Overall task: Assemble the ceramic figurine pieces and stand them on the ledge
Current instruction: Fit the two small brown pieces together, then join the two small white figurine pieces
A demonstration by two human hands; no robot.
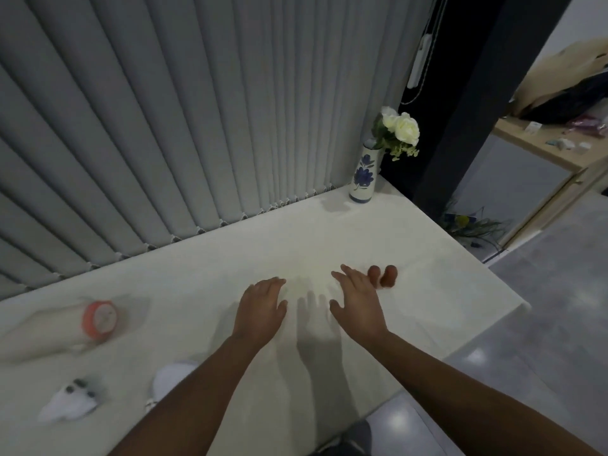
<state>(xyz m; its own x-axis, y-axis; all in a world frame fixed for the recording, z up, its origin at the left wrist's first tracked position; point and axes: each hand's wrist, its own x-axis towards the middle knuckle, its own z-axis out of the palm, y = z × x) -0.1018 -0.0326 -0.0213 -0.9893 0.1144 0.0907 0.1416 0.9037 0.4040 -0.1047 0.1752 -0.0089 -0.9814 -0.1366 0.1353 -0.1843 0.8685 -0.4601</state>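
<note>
Both my hands hover palm-down over the white ledge (411, 258), empty. My left hand (261, 307) has its fingers loosely apart; my right hand (357, 297) is spread wide beside it. A white ceramic piece with dark spots (70, 401) lies at the near left. Another white ceramic piece (169, 378) sits partly hidden under my left forearm. Two small reddish-brown rounded pieces (383, 274) rest on the ledge just past my right fingertips. The picture is motion-blurred.
A blurred white object with a red-rimmed round end (98, 319) lies at the left. A blue-and-white vase of white flowers (363, 176) stands at the ledge's far corner against grey vertical blinds (197, 110). The ledge drops off to a grey floor (543, 307) on the right.
</note>
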